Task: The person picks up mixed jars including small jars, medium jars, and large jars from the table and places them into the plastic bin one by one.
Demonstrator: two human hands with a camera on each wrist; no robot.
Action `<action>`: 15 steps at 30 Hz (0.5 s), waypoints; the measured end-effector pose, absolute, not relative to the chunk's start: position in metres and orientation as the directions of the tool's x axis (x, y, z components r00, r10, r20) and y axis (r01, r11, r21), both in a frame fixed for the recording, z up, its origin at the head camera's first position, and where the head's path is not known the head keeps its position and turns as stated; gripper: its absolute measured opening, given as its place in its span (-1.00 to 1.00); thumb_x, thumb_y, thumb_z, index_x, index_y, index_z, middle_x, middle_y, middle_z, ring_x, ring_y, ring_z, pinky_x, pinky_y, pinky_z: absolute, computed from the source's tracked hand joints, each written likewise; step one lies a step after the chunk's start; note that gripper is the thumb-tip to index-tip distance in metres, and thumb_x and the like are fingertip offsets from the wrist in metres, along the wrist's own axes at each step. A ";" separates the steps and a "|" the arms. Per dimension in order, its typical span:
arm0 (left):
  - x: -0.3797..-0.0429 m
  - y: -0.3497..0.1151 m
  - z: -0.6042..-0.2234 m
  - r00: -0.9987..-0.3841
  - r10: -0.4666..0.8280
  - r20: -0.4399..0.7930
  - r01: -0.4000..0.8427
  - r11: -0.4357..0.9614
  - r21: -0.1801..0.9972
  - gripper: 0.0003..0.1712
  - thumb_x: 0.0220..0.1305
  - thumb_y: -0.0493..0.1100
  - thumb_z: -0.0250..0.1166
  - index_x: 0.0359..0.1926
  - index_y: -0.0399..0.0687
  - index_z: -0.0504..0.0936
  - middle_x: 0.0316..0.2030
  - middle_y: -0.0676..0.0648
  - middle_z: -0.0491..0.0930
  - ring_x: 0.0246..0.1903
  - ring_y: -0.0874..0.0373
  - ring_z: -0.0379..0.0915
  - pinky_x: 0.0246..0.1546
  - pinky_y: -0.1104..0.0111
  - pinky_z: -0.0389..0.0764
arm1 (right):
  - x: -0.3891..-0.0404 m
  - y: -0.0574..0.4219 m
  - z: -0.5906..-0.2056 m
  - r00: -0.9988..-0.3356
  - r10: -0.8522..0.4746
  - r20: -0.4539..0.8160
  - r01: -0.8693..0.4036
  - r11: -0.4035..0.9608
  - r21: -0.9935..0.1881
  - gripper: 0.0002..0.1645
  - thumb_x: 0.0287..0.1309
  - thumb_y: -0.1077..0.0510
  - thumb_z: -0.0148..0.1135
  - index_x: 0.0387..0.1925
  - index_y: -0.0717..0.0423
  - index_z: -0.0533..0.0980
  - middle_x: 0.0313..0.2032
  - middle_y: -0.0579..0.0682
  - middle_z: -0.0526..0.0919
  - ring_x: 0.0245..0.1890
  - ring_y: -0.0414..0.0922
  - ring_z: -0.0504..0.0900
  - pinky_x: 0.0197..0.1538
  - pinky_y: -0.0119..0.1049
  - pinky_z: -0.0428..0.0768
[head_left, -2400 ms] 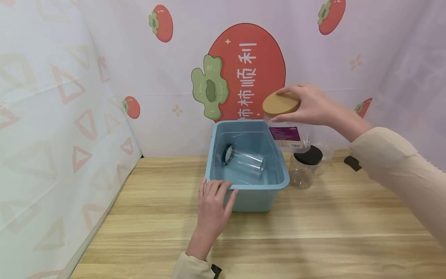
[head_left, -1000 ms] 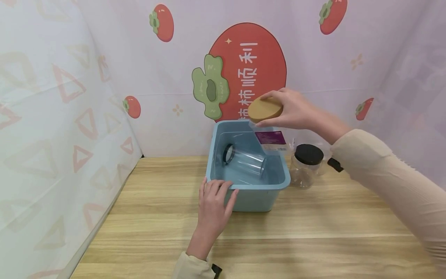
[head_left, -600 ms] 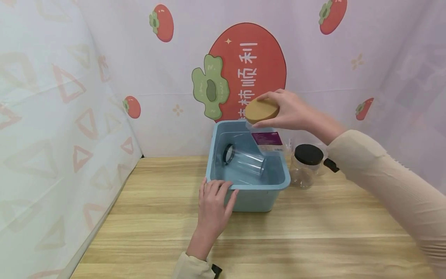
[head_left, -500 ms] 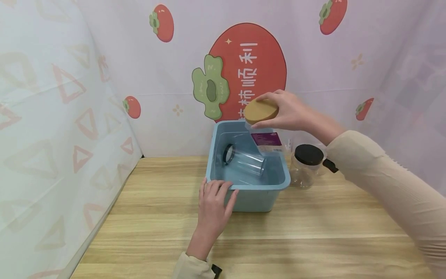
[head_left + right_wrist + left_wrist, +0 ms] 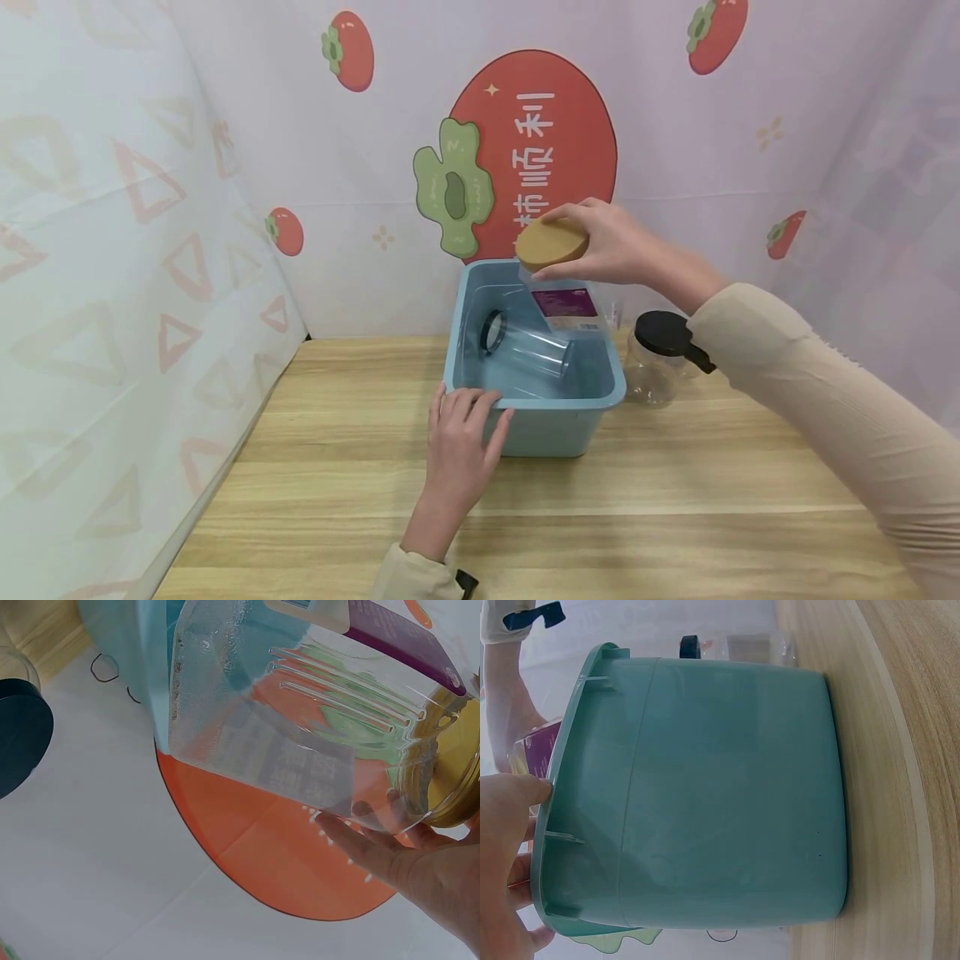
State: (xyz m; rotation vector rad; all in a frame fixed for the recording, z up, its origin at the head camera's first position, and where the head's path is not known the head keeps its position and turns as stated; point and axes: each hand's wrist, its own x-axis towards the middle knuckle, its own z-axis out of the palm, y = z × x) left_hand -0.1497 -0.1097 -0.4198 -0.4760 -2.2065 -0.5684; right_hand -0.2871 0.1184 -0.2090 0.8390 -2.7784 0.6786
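My right hand [image 5: 611,242] grips a clear plastic jar by its yellow lid [image 5: 551,243]. The tilted jar bears a purple label [image 5: 562,302] and hangs over the back right of a blue bin [image 5: 555,404]. In the right wrist view, the clear jar body [image 5: 300,742] shows ridges on its side, with fingers spread around the lid end. My left hand [image 5: 459,442] holds the bin's near left rim. The left wrist view shows its thumb outside the rim [image 5: 544,825] and fingers inside. A clear cylindrical jar [image 5: 536,350] with a black-ringed end lies sideways in the bin.
Right of the bin stands a clear jar with a black lid [image 5: 663,333], partly overlapped by the black wrist strap [image 5: 699,358]. Another clear container behind it is mostly hidden. A printed cloth [image 5: 360,167] hangs behind the wooden table [image 5: 360,467].
My right hand has carried the yellow-lidded jar leftward from beside the bin to over it, tilting it and lowering it slightly. The left hand has stayed on the rim.
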 end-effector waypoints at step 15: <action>-0.150 -0.110 -0.420 -0.612 0.154 0.776 0.504 0.832 0.233 -0.72 0.31 -0.11 0.50 -0.03 -0.13 0.75 -0.14 -0.10 0.69 -0.01 -0.05 0.56 0.36 -0.24 0.41 | -0.288 0.109 -0.215 -0.834 -0.486 0.262 -0.552 0.728 -0.406 -0.05 0.08 -0.15 0.60 0.45 0.05 0.45 0.22 0.22 0.51 0.14 0.13 0.45 0.03 0.03 0.58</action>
